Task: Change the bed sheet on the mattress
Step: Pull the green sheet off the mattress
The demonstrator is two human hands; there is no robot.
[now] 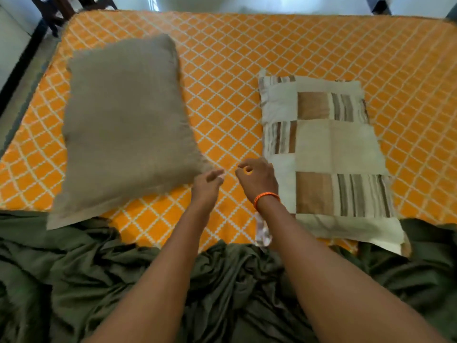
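Observation:
An orange sheet with a white lattice pattern (pixel 235 70) covers the mattress. On it lie a grey-brown pillow (pixel 123 125) at the left, blurred, and a beige-and-brown patchwork pillow (pixel 321 144) at the right. A crumpled dark green sheet (pixel 74 268) is bunched along the near edge, under my forearms. My left hand (pixel 206 188) hovers just off the grey pillow's near right corner with fingers loosely bent, holding nothing. My right hand (pixel 257 180), with an orange wrist band, hangs beside the patchwork pillow's left edge, its fingers loosely curled and empty.
A small pale, crinkled scrap (pixel 262 232) lies on the orange sheet below my right wrist. Dark wooden furniture legs (pixel 59 11) stand beyond the bed's far left corner. Pale floor (pixel 12 40) runs along the left side and the far end.

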